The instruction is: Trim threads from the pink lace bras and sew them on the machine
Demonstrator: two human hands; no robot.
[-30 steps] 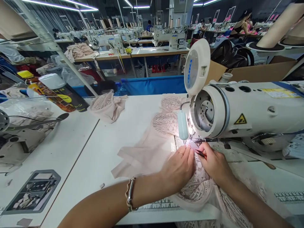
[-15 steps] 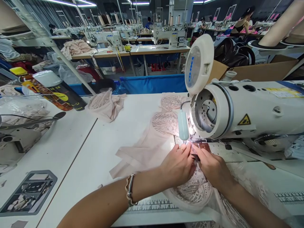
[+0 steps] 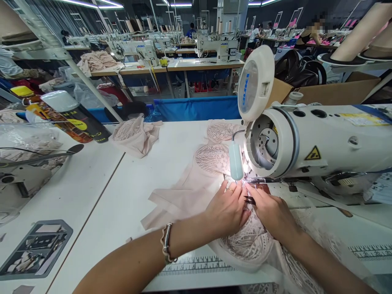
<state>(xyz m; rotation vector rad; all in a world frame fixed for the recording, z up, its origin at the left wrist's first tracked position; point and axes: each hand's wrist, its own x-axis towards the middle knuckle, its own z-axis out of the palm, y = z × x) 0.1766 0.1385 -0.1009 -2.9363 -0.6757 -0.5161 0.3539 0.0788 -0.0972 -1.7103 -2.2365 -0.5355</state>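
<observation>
My left hand (image 3: 226, 210) rests on pale pink lace fabric (image 3: 248, 245), its fingertips bent down on the cloth just below the needle area of a white sewing machine (image 3: 324, 139). Close beside it, my right hand (image 3: 271, 212) pinches the fabric's edge, with a dark, thin object (image 3: 250, 200) showing between its fingers. A lit pale green lamp (image 3: 235, 161) hangs over the fingertips. More lace cups (image 3: 212, 159) lie behind the hands, joined to sheer cloth. The stitching point is too bright and small to make out.
Spray cans (image 3: 82, 118) and a bundle of pink lace (image 3: 131, 134) stand at the left back. A printed ruler (image 3: 199, 266) runs along the front edge. A cardboard box (image 3: 337, 92) is behind the machine. People sit at distant machines.
My left fingers have spread slightly and shifted a little on the fabric. The dark object by my right hand shows more clearly. The view has moved slightly.
</observation>
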